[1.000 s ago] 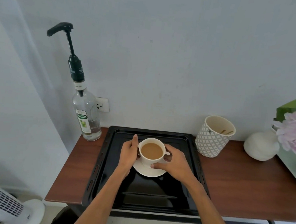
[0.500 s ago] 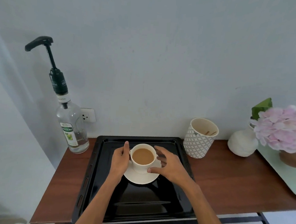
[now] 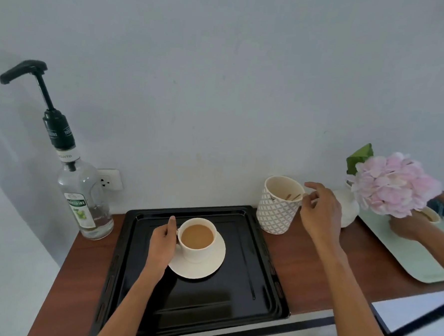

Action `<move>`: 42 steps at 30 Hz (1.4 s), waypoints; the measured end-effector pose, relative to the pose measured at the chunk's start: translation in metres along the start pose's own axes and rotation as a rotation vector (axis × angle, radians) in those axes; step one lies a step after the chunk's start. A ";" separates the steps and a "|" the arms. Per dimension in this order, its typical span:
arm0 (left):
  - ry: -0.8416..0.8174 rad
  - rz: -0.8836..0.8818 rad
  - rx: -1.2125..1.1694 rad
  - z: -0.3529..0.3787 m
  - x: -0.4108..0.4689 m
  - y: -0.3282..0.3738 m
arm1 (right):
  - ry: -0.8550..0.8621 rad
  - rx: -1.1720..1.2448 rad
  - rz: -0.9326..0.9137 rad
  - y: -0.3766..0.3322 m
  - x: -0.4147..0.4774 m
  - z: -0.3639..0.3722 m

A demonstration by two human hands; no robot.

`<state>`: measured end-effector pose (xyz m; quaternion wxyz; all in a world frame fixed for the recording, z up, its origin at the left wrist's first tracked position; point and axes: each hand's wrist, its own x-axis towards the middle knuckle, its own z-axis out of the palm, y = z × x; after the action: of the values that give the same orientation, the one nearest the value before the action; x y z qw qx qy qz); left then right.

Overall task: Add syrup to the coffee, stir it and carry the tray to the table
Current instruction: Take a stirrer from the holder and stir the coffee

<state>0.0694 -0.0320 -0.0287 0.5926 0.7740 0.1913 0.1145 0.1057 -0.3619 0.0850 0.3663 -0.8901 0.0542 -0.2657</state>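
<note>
A white cup of milky coffee (image 3: pixel 197 237) stands on a white saucer (image 3: pixel 211 268) on the black tray (image 3: pixel 236 293). My left hand (image 3: pixel 163 244) grips the cup at its left side, by the handle. My right hand (image 3: pixel 321 213) hovers with its fingers apart beside the patterned white holder (image 3: pixel 276 212), whose rim shows wooden stir sticks (image 3: pixel 292 197) inside. The clear syrup bottle (image 3: pixel 86 198) with a tall black pump (image 3: pixel 24 71) stands to the left of the tray, against the wall.
A white vase (image 3: pixel 348 209) with pink flowers (image 3: pixel 394 187) stands at the right. Another person's hands (image 3: pixel 407 226) are on a pale green tray (image 3: pixel 418 260) with a cup. A wall socket (image 3: pixel 109 179) sits behind the bottle. The wooden shelf (image 3: pixel 303 266) ends near the tray's front.
My right hand has left the cup and moved up and right to the stir-stick holder. My left hand stays on the cup. The view has shifted right.
</note>
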 end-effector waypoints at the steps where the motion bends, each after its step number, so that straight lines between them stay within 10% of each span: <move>1: 0.001 -0.005 -0.001 0.000 0.001 -0.001 | -0.028 -0.011 0.029 0.005 0.002 0.001; 14: 0.001 -0.007 0.016 0.000 0.001 0.002 | -0.148 0.025 0.009 0.020 0.012 0.016; 30: -0.038 -0.037 0.027 -0.006 -0.002 0.011 | 0.238 0.238 -0.232 -0.087 0.021 -0.042; 42: -0.061 -0.051 0.070 -0.011 -0.003 0.014 | -0.347 0.435 -0.299 -0.114 -0.045 0.030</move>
<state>0.0647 -0.0265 -0.0119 0.5733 0.7924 0.1966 0.0690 0.0713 -0.2473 0.1251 0.5086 -0.8211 -0.1988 -0.1662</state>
